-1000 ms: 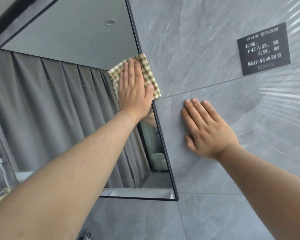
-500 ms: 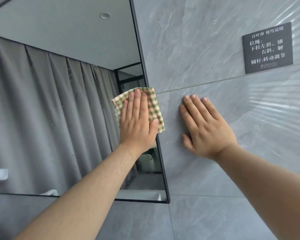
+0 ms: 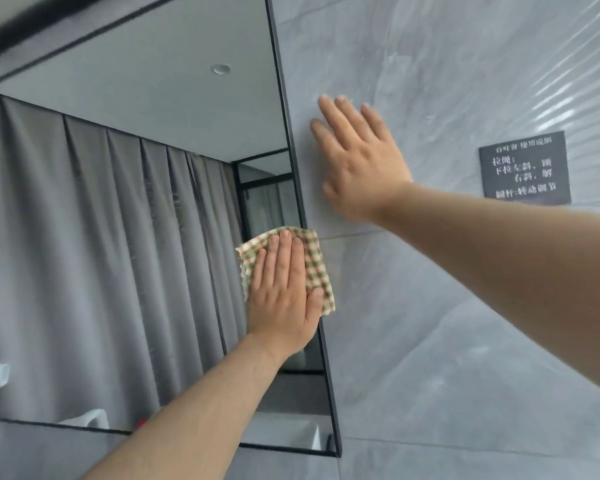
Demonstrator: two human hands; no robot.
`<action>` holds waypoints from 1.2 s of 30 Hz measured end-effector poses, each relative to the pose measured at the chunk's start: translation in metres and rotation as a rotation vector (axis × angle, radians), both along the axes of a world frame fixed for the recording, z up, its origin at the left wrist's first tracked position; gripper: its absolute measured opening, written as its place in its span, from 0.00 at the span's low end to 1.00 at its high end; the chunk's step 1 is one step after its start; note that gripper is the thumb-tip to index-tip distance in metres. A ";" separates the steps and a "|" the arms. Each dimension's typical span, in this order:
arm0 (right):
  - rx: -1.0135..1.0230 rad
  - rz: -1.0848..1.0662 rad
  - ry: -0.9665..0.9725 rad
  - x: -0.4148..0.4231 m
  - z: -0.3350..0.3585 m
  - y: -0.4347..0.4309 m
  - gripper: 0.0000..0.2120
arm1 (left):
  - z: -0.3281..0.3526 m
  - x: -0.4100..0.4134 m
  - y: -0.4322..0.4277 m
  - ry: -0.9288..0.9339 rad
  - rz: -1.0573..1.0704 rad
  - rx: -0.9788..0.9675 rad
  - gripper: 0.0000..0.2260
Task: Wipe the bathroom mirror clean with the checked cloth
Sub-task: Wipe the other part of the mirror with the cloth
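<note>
Slides cloth (image 3: 316,263) lower down mirror's (image 3: 118,237) right edge under flat left hand (image 3: 284,299); lifts spread right hand (image 3: 357,161) up wall (image 3: 465,341). Likely partway: bottom corner still to do.

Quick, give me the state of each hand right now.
Left hand: open, straight fingers pressing the checked cloth flat at the mirror's right edge.
Right hand: open, holding nothing, spread against the grey wall tile; blurred.

left grip (image 3: 284,292) flat and straight, forearm reaching up; right grip (image 3: 357,161) higher, splayed flat, blurred, arm extended
</note>
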State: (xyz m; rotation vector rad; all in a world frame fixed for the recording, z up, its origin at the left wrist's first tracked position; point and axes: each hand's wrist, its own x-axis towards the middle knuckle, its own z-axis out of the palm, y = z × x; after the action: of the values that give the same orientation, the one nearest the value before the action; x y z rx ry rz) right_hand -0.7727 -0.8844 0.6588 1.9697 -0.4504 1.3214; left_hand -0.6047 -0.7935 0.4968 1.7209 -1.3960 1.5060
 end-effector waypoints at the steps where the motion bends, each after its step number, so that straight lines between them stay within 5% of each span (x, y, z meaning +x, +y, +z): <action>1: -0.003 -0.016 -0.007 0.000 0.006 -0.006 0.36 | 0.000 0.000 0.000 -0.005 -0.003 0.001 0.32; 10: -0.063 -0.003 -0.102 0.007 0.004 -0.020 0.34 | 0.051 0.028 0.018 -0.183 -0.018 0.104 0.34; 24: -0.086 0.024 -0.128 0.008 0.001 -0.019 0.32 | 0.309 -0.013 -0.002 0.147 0.010 -0.060 0.31; 36: -0.070 0.020 -0.127 0.008 0.001 -0.022 0.33 | 0.378 -0.020 -0.004 0.183 0.026 -0.064 0.31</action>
State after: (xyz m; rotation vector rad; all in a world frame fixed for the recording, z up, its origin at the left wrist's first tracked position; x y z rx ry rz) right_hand -0.7642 -0.9061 0.6594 1.8442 -0.4396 1.4606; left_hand -0.6249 -0.7976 0.8747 1.7938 -1.2236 1.3539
